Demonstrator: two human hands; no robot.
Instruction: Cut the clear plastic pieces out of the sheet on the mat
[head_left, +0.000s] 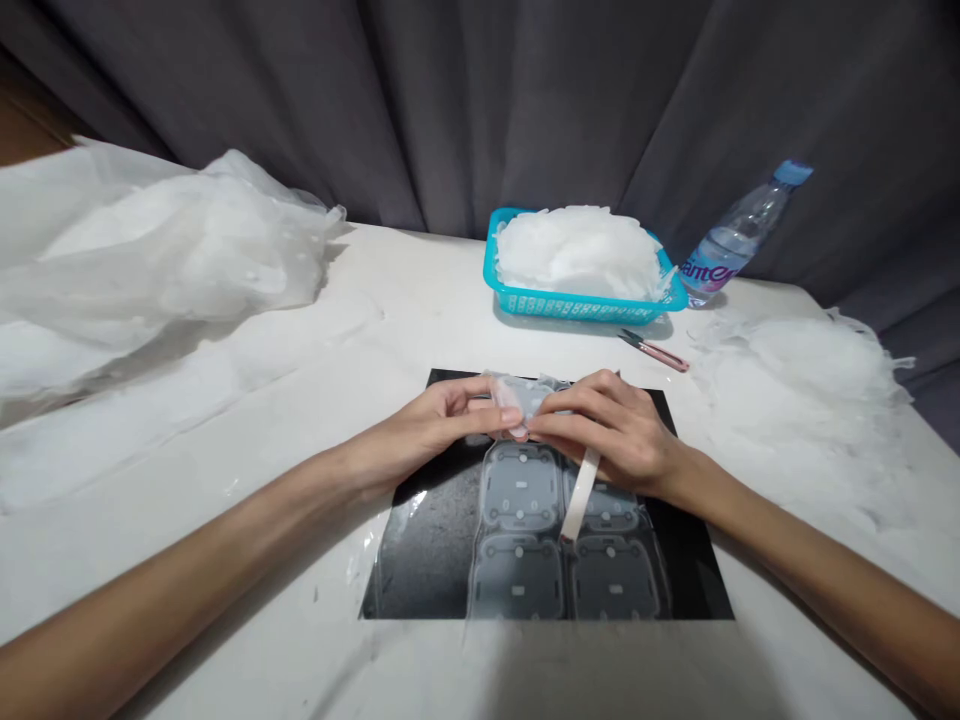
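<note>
My left hand [442, 420] and my right hand [611, 425] meet over a black mat [420, 560] at the middle of the white table. Both pinch a small clear plastic film piece [525, 395] between thumb and fingers. A thin pale stick-like tool [580, 495] is tucked under my right hand's fingers and slants down toward me. Under the hands lies a clear sheet of rounded rectangular film pieces [547, 550] on the mat.
A turquoise basket [570, 300] heaped with clear film pieces stands behind the mat. A pink-handled cutter [656, 351] lies beside it, and a water bottle [739, 240] leans at the back right. Loose film scraps [802, 390] pile on the right. Crumpled plastic sheeting [150, 260] covers the left.
</note>
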